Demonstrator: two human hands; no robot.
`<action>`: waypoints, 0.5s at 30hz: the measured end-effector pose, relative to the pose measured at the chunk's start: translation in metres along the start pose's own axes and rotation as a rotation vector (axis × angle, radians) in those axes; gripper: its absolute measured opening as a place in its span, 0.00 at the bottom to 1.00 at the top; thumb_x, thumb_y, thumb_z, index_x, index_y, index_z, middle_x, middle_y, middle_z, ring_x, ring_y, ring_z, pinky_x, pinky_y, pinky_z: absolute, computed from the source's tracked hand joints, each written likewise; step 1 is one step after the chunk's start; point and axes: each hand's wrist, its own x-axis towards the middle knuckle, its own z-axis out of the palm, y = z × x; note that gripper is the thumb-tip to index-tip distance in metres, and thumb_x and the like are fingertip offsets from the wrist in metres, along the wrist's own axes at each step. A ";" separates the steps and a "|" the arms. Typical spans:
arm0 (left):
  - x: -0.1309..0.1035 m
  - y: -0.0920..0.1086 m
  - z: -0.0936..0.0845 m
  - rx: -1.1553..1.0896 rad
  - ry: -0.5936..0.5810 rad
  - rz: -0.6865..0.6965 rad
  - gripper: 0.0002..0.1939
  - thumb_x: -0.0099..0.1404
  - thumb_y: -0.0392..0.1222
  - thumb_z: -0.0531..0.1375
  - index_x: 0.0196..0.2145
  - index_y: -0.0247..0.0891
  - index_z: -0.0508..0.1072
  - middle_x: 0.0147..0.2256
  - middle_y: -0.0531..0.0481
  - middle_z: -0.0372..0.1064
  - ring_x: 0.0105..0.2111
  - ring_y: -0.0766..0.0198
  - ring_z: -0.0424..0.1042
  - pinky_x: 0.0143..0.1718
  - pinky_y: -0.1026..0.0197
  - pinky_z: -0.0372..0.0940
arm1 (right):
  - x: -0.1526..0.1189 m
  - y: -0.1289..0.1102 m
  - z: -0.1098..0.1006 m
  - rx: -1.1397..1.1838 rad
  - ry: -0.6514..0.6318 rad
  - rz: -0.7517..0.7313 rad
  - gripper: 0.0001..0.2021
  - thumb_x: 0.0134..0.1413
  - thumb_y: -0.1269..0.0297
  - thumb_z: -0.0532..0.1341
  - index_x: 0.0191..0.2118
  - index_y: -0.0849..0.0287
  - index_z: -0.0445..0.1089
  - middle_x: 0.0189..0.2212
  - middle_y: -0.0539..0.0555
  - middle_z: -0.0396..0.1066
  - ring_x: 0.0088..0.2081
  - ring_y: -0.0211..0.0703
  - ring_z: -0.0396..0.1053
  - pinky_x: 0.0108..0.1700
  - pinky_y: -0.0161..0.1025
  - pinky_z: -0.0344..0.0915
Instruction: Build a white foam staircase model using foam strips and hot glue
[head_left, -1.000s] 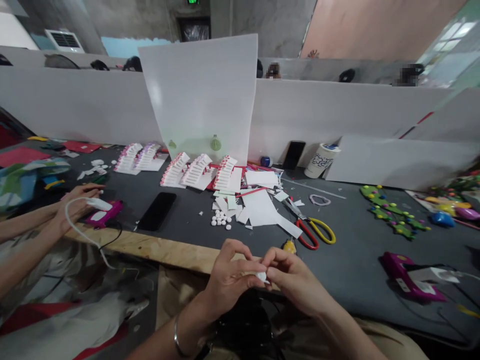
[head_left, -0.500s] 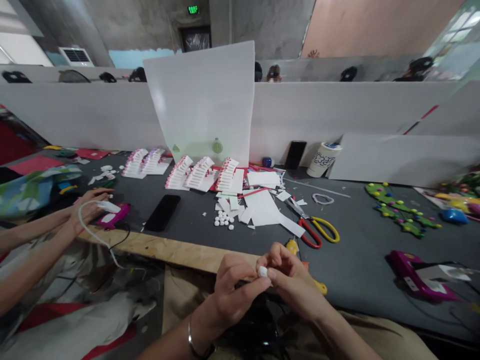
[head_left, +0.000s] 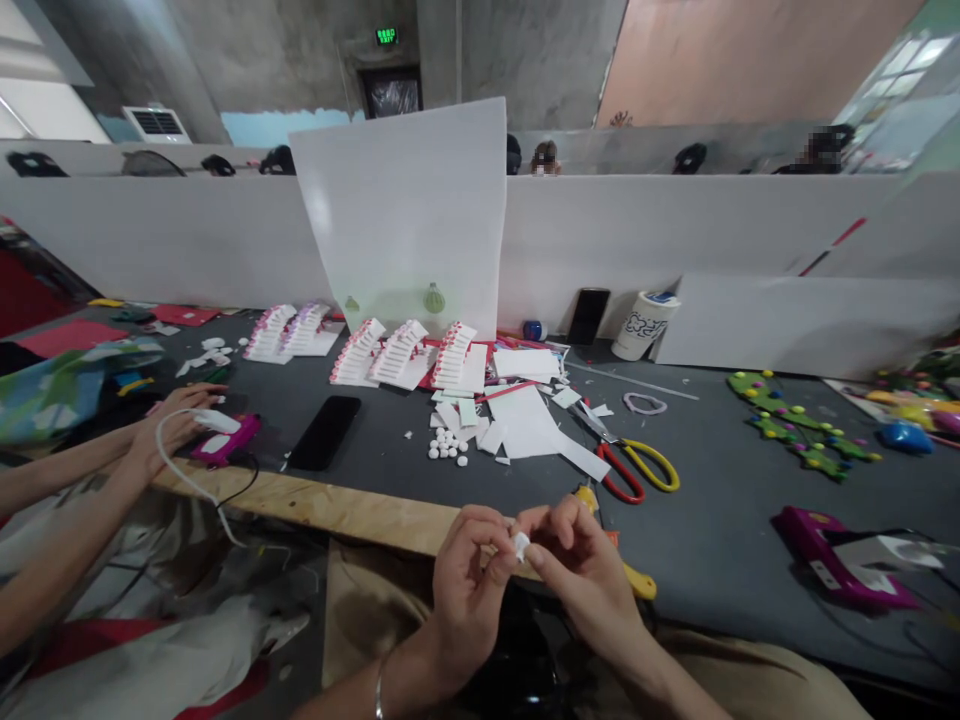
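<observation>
My left hand (head_left: 474,575) and my right hand (head_left: 581,565) meet just off the table's front edge. Between their fingertips they pinch a small white lump (head_left: 520,546), its surface uneven; what it is made of I cannot tell. Beyond them on the table lies a cluster of small white rounded pieces (head_left: 447,444). A yellow-handled tool (head_left: 640,582) is partly hidden behind my right hand. Scissors (head_left: 621,450) with one red and one yellow handle rest farther right, beside cut white paper scraps (head_left: 525,425).
White stepped pieces with pink tips (head_left: 454,355) stand at the back. A black phone (head_left: 325,432) lies left, near a co-worker's hands (head_left: 176,420) and a magenta power strip (head_left: 227,438). On the right are another magenta power strip (head_left: 840,560), green dotted decorations (head_left: 802,420) and a cup (head_left: 645,325).
The white lump has gone from smooth and rounded to uneven in outline. My left hand has turned more upright, its fingers still at the lump. The camera view has shifted slightly.
</observation>
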 end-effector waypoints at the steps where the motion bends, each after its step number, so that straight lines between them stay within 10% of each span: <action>1: 0.000 0.002 0.000 -0.063 -0.005 -0.069 0.04 0.65 0.39 0.59 0.31 0.39 0.70 0.33 0.49 0.65 0.35 0.64 0.68 0.37 0.63 0.66 | -0.001 0.000 0.001 -0.012 0.008 -0.037 0.18 0.53 0.63 0.66 0.28 0.53 0.52 0.31 0.50 0.73 0.34 0.38 0.70 0.37 0.36 0.66; 15: 0.007 0.008 -0.002 -0.515 -0.114 -0.554 0.12 0.57 0.44 0.67 0.31 0.38 0.67 0.32 0.53 0.63 0.36 0.67 0.64 0.40 0.64 0.61 | -0.010 0.004 -0.008 -0.350 0.018 -0.308 0.16 0.56 0.68 0.63 0.26 0.53 0.54 0.31 0.52 0.76 0.33 0.40 0.74 0.34 0.35 0.70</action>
